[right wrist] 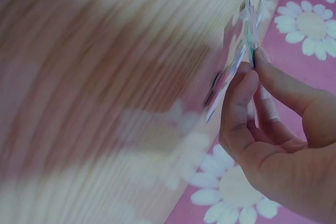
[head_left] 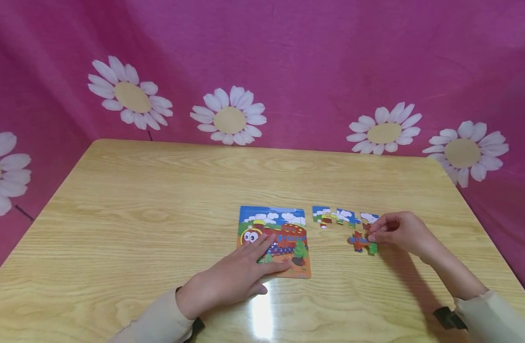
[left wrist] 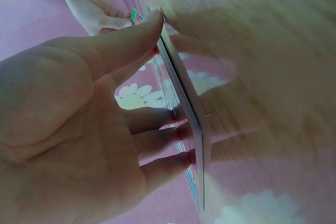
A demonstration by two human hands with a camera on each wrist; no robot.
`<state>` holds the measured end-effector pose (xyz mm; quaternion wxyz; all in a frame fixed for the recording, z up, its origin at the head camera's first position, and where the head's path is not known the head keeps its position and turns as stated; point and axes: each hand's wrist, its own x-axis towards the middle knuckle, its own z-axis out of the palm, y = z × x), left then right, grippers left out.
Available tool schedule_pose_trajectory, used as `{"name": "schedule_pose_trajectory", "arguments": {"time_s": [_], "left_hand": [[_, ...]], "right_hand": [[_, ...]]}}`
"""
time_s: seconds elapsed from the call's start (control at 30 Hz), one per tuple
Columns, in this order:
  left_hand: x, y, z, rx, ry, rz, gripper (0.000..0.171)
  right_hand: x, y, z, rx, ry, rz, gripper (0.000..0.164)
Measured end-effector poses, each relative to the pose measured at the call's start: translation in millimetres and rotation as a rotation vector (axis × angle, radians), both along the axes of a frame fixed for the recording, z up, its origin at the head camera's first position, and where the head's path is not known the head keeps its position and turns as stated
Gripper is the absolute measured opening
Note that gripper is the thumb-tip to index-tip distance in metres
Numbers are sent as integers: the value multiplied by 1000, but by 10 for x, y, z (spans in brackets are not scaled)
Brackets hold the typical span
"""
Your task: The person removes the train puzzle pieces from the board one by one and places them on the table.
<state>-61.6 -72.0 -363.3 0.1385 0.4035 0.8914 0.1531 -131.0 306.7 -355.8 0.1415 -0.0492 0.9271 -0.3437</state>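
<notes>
A square picture puzzle (head_left: 303,269) with a red cartoon train lies on the table, and my left hand (head_left: 241,274) rests on it with the fingers spread out straight. In the left wrist view, the fingertips press on its face and the thumb lies at its edge. To the right, my right hand (head_left: 401,236) pinches a small puzzle piece (head_left: 372,248) with a green part between thumb and forefinger. A red and blue puzzle piece (head_left: 358,242) lies right beside it. Behind the fingertips is a piece with white cloud (head_left: 368,217), partly covered by the hand.
Two more sky-and-cloud pieces, a left one (head_left: 320,213) and a middle one (head_left: 345,216), lie between the puzzle and my right hand. The wooden table (head_left: 159,205) ends at a pink cloth (head_left: 305,62) printed with white daisies.
</notes>
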Motion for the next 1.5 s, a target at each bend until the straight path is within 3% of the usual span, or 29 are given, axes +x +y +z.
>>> {"name": "schedule_pose_trajectory", "arguments": {"time_s": [0.3, 0.6, 0.8, 1.1, 1.5], "left_hand": [[-4, 16, 1, -20, 14, -10, 57], [4, 23, 2, -14, -11, 1, 57], [-3, 38, -1, -22, 1, -5, 57], [-10, 21, -9, -25, 3, 7, 57], [7, -11, 33, -3, -10, 32, 55]], "right_hand": [[29, 227, -65, 55, -20, -39, 18], [13, 207, -107, 132, 59, -24, 17], [52, 223, -77, 128, 70, -25, 17], [79, 16, 1, -37, 29, -24, 19], [-47, -772, -18, -248, -40, 65, 14]]}}
